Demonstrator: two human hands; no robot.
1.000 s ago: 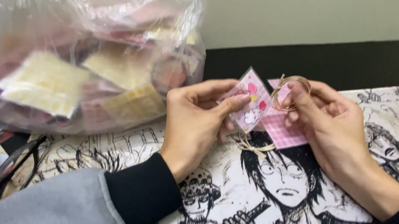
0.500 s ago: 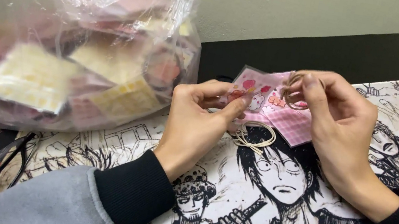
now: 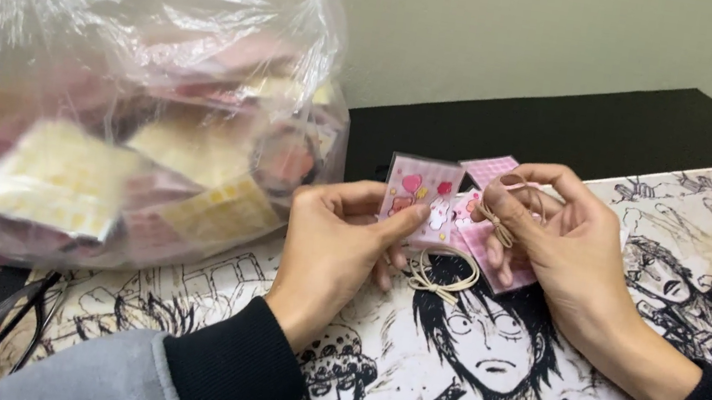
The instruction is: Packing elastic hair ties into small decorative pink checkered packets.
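Left hand (image 3: 336,239) pinches a small pink packet (image 3: 420,200) with cartoon hearts, thumb on its front face, fingers behind, held upright just off the printed desk mat (image 3: 651,214). Right hand (image 3: 554,246) at 3 o'clock of it grips a stack of pink checkered packets (image 3: 488,170) and has a tan rubber band (image 3: 501,225) looped over its fingers, closed narrow around both. A second rubber band (image 3: 438,277) lies loose on the mat at 6 o'clock of the packets, between both hands. Big clear plastic bag (image 3: 106,128) of similar packets sits at 9 o'clock, glasses (image 3: 9,323) below it. Judged step: gathering packets for banding; next calls for squaring the single packet onto the stack, then stretching the band around.
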